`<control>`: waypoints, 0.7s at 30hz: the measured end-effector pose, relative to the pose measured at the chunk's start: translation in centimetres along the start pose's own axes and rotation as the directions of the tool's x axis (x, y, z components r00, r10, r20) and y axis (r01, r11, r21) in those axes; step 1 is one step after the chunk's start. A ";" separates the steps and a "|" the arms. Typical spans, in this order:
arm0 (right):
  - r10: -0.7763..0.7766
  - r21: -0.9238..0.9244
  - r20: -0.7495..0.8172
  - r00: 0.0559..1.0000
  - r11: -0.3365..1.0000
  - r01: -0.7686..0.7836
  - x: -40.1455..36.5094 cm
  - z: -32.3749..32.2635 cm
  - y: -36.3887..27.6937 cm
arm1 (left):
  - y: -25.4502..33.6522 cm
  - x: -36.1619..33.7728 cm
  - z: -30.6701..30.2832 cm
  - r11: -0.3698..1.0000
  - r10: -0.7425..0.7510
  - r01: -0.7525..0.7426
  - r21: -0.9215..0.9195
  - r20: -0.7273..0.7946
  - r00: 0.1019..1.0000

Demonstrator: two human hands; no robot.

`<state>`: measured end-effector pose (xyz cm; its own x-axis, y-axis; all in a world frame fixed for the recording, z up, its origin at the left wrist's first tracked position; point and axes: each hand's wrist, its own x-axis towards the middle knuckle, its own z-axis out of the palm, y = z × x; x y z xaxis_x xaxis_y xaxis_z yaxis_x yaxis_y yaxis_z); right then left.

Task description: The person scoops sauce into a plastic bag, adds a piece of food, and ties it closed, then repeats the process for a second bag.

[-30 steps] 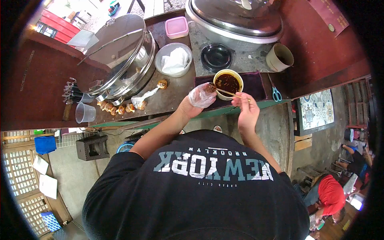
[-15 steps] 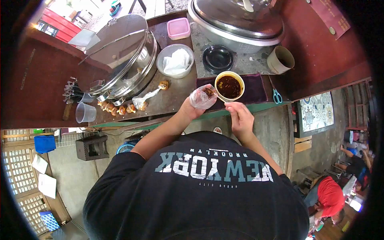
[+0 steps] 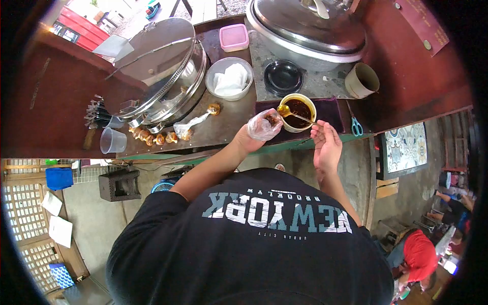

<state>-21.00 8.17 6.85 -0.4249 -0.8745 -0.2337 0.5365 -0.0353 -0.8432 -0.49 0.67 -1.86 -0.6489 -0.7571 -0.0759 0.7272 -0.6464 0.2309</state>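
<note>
My left hand (image 3: pixel 250 138) is closed around a clear plastic bag (image 3: pixel 264 125) with some dark brown sauce inside. Between the fingers of my right hand (image 3: pixel 326 143) is the handle of a spoon (image 3: pixel 299 117). The spoon's yellowish bowl end lies over the left rim of a white tub (image 3: pixel 299 127), close to the bag's mouth. Dark, oily sauce (image 3: pixel 301 108) fills part of the tub, which stands on a dark cloth (image 3: pixel 329 113). Several small tied bags of brown sauce (image 3: pixel 171 137) lie along the counter to the left.
A large lidded steel pot (image 3: pixel 310 30) stands at the back, with a black dish (image 3: pixel 283 77) before it. Left are a round steamer-like container (image 3: pixel 178 76), a tub with white plastic (image 3: pixel 230 84) and a clear cup (image 3: pixel 113 141). Blue scissors (image 3: pixel 357 127) lie at right.
My right hand has moved right and turned palm-up, bringing the spoon across the tub with its bowl near the bag. The whole view has shifted slightly.
</note>
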 end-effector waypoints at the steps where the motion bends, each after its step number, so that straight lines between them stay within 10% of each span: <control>1: -0.034 -0.023 -0.013 0.999 0.999 0.034 0.3 -0.2 0.0 | 0.0 0.1 -0.4 1.000 -0.002 0.002 0.008 0.024 1.000; 10: -0.250 -0.382 0.060 0.966 0.889 0.254 1.5 -0.9 1.2 | 0.2 -0.1 0.6 0.998 -0.028 0.026 -0.048 -0.040 0.999; 21: -0.109 -0.215 -0.045 0.993 0.972 0.097 1.0 -1.7 2.0 | 0.0 -0.2 0.3 0.998 -0.019 0.020 -0.056 0.015 1.000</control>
<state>-21.59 8.00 4.09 -0.5133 -0.8427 -0.1624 0.3236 -0.0148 -0.9461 -0.36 0.86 -1.59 -0.6661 -0.7430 -0.0657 0.7255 -0.6658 0.1746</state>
